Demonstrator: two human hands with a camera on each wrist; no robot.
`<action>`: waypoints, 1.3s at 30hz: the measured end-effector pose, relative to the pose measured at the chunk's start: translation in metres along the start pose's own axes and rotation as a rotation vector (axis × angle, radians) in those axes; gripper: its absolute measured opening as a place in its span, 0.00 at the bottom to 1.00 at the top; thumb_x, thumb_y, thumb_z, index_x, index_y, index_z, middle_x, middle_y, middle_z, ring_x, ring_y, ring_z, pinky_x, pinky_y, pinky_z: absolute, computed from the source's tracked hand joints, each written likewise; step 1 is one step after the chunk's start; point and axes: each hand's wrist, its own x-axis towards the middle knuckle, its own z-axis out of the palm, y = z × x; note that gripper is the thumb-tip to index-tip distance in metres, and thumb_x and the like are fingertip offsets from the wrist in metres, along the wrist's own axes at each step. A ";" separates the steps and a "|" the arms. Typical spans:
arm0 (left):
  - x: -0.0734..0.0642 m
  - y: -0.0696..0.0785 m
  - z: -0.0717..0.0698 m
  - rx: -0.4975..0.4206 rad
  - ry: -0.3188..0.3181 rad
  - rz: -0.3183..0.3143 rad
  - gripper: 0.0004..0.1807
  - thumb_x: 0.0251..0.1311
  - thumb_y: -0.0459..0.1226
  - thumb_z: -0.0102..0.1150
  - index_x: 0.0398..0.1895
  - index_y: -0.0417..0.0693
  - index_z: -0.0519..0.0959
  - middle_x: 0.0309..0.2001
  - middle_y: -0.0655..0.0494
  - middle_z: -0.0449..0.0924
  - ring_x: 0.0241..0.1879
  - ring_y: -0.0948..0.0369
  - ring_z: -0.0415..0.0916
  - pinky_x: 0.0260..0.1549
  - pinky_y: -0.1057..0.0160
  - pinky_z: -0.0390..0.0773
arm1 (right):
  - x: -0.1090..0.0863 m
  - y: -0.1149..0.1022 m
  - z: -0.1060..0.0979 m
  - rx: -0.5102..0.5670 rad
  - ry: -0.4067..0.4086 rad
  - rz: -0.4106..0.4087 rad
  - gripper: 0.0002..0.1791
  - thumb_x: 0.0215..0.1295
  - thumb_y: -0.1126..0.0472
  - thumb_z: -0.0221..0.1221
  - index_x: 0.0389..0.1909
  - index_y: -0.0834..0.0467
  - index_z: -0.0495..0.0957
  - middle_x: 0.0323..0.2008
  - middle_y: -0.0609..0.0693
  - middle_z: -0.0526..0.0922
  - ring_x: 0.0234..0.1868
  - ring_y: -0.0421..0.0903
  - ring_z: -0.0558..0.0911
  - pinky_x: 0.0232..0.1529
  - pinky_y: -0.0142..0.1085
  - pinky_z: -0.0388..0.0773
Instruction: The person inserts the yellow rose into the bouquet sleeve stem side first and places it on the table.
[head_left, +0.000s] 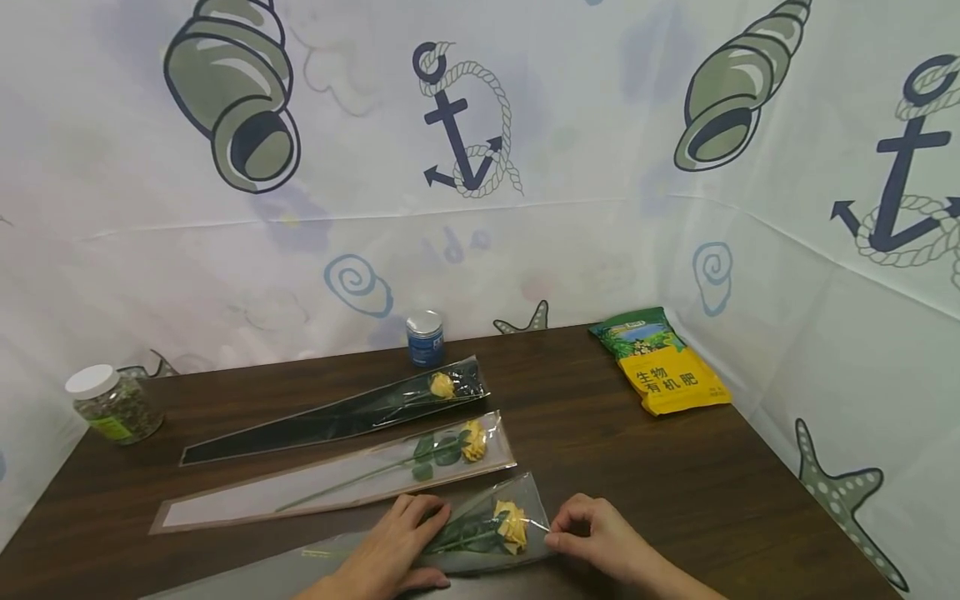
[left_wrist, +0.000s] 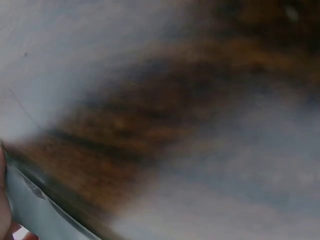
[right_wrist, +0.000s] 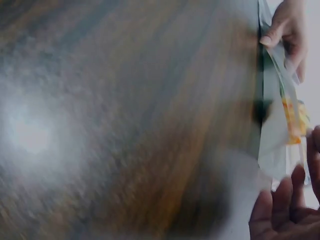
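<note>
Nearest me lies a grey-backed clear flower sleeve (head_left: 247, 575) with a yellow rose (head_left: 512, 527) inside, its bloom close to the wide end. Across the sleeve's middle, just below the bloom, my left hand (head_left: 393, 542) grips it, thumb at the near edge and fingers at the far edge. At the wide end my right hand (head_left: 600, 533) pinches the sleeve's rim between thumb and forefinger. In the right wrist view the orange-yellow bloom (right_wrist: 295, 120) shows between my left hand (right_wrist: 290, 35) and the right fingers (right_wrist: 280, 200). The left wrist view catches mostly blurred tabletop.
Behind lie a white-backed sleeve (head_left: 225, 504) and a black-backed sleeve (head_left: 300, 429), each with a yellow rose. Farther back stand a blue can (head_left: 425, 340) and, at left, a white-lidded jar (head_left: 118, 408). A yellow-green bag (head_left: 663, 362) lies at the right on the brown table (head_left: 570, 417).
</note>
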 end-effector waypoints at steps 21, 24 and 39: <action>-0.001 -0.002 0.001 -0.129 0.021 -0.036 0.43 0.49 0.64 0.58 0.56 0.38 0.75 0.52 0.50 0.71 0.45 0.60 0.66 0.38 0.62 0.73 | 0.011 0.003 -0.019 0.173 -0.369 0.200 0.15 0.65 0.62 0.56 0.30 0.74 0.74 0.22 0.39 0.72 0.22 0.30 0.68 0.24 0.23 0.65; -0.001 -0.002 0.000 -0.118 0.023 -0.037 0.43 0.48 0.64 0.57 0.56 0.38 0.75 0.53 0.50 0.71 0.45 0.60 0.66 0.38 0.62 0.73 | 0.013 0.002 -0.021 0.187 -0.392 0.222 0.16 0.65 0.61 0.56 0.30 0.74 0.74 0.23 0.41 0.73 0.23 0.31 0.68 0.25 0.23 0.65; -0.004 -0.005 0.006 -0.015 0.022 0.015 0.40 0.52 0.65 0.52 0.54 0.41 0.78 0.55 0.48 0.71 0.48 0.57 0.68 0.39 0.60 0.75 | 0.017 0.006 -0.025 0.261 -0.445 0.217 0.18 0.66 0.60 0.56 0.33 0.76 0.72 0.25 0.39 0.74 0.26 0.31 0.70 0.27 0.23 0.66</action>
